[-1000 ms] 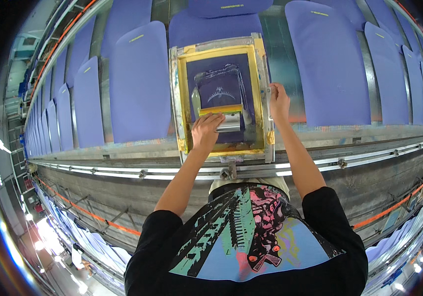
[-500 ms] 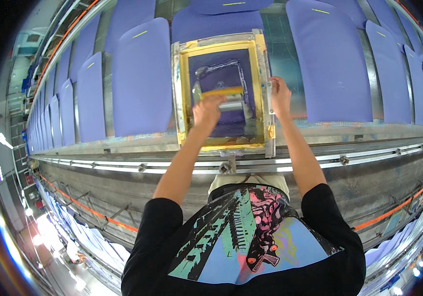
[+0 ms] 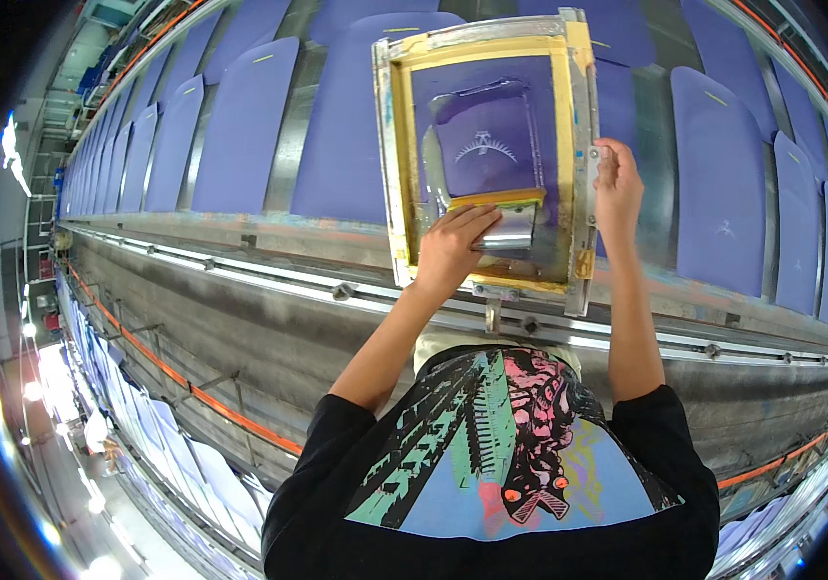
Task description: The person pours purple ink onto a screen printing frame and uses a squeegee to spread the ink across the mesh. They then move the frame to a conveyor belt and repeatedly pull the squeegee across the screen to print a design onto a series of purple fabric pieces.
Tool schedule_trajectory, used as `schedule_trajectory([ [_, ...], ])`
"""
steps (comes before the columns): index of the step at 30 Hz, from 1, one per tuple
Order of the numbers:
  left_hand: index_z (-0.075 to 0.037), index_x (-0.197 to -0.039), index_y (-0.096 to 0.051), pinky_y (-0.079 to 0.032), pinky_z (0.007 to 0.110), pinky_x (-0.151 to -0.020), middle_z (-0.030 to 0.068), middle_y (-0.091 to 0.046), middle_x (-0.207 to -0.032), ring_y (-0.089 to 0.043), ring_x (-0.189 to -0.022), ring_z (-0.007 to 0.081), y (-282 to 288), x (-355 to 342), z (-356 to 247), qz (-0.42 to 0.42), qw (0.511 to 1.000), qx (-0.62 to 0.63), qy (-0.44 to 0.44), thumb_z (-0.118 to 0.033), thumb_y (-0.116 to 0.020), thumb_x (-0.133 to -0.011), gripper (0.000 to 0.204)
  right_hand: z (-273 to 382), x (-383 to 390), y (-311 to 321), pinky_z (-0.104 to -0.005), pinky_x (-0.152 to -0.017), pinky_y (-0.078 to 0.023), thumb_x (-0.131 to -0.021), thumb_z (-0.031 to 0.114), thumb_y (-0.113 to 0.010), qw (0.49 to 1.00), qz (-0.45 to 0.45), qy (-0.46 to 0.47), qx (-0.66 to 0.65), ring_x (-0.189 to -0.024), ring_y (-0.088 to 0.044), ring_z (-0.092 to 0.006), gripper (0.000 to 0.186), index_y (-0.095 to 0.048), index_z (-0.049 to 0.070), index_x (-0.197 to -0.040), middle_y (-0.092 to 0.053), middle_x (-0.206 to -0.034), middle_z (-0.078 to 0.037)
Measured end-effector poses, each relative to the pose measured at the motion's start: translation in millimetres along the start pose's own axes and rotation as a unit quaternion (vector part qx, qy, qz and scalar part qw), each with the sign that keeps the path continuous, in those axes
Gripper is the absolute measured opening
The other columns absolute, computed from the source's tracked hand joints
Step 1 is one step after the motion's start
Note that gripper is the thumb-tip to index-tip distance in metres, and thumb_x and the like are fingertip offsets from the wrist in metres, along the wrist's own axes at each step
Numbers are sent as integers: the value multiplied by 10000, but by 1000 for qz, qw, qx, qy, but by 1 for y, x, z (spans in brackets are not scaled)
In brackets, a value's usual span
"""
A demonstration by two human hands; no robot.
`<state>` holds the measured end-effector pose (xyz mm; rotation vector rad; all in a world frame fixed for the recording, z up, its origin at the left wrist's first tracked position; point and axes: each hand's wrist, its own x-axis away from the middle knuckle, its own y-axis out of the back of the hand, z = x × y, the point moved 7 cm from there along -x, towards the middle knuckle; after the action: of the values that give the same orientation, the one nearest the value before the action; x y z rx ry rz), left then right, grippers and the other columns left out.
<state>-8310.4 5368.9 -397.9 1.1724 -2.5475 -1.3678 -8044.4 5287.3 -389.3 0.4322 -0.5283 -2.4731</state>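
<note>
My left hand [image 3: 452, 249] is closed on a squeegee [image 3: 510, 227] with a yellow edge and a metallic body, near the close end of a screen-printing frame [image 3: 580, 87]. Yellow tape lines the inside of that frame. Within it, the purple-looking mesh [image 3: 491, 174] shows a pale curved design, and wet, glossy ink rings the design. At the frame's right side, my right hand [image 3: 619, 188] grips the metal edge with bent fingers. The frame hides whatever lies directly beneath it.
Purple flat panels [image 3: 245, 126] lie in rows on a long metal table. One panel at the right [image 3: 721, 193] carries a small pale print. A metal rail [image 3: 312, 286] runs along the table's near side, and an orange strip [image 3: 230, 414] lies nearer still.
The frame now sits at another place relative to the panels and looks larger in view. My left hand has drawn the squeegee toward me. My right hand keeps hold of the frame.
</note>
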Motion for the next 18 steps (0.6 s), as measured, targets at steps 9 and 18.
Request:
schedule_trajectory([
  [9, -174, -1205, -764, -534, 438, -974, -10, -736, -1279, -669, -1174, 279, 84, 41, 202, 65, 995, -73, 8, -17, -702, -749, 486, -8, 57, -211, -403, -598, -462, -1078, 167, -544, 998, -20, -54, 32, -590, -558, -234, 173, -674, 97, -1168, -604, -748, -153],
  [18, -165, -1199, -763, -516, 446, -989, -9, -733, -1291, -676, -1166, 279, 134, 83, 242, 74, 995, -71, -5, -4, -711, -727, 502, 3, 73, -261, -484, -709, -522, -1076, 197, -549, 992, -17, -117, 42, -765, -677, -436, 170, -672, 130, -1173, -696, -853, -223],
])
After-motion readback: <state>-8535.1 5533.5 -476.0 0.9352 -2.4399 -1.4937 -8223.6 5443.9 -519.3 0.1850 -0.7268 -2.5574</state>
